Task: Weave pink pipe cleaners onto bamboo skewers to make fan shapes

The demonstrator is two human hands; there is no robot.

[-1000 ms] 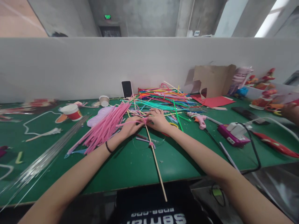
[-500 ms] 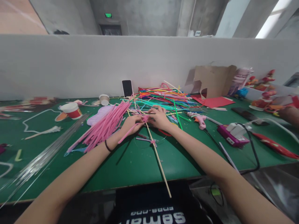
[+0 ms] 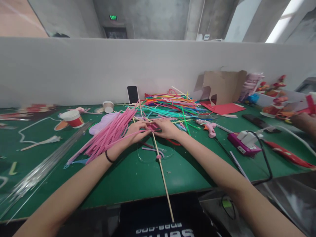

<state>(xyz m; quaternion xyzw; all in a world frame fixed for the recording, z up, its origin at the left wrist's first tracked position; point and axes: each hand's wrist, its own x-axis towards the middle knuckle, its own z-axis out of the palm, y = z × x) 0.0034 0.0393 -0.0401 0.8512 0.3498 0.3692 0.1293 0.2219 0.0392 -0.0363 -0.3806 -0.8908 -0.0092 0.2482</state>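
My left hand (image 3: 137, 131) and my right hand (image 3: 166, 128) meet over the middle of the table, fingers closed on a pink pipe cleaner piece (image 3: 152, 126). A loose pink strand trails from it leftward across my left wrist. Below the piece a thin wooden stick (image 3: 163, 179) slants toward my body, with a small pink wrap (image 3: 158, 157) partway along. How the stick joins the piece is hidden by my fingers. Left of my left hand lies a bundle of pink pipe cleaners (image 3: 108, 133). Beyond both hands is a pile of multicoloured pipe cleaners (image 3: 168, 107).
On the right are a pink glue gun (image 3: 211, 129), a purple power strip (image 3: 243, 144) with cables, and red paper (image 3: 222, 108). A paper cup (image 3: 72, 118) and clear thin rods (image 3: 44, 168) are on the left. Another person's hand (image 3: 304, 121) shows at far right.
The stick's near end has swung left and closer to my body. My right fingers have lowered and closed around the pink piece. The loose strand now lies further left, over my wrist.
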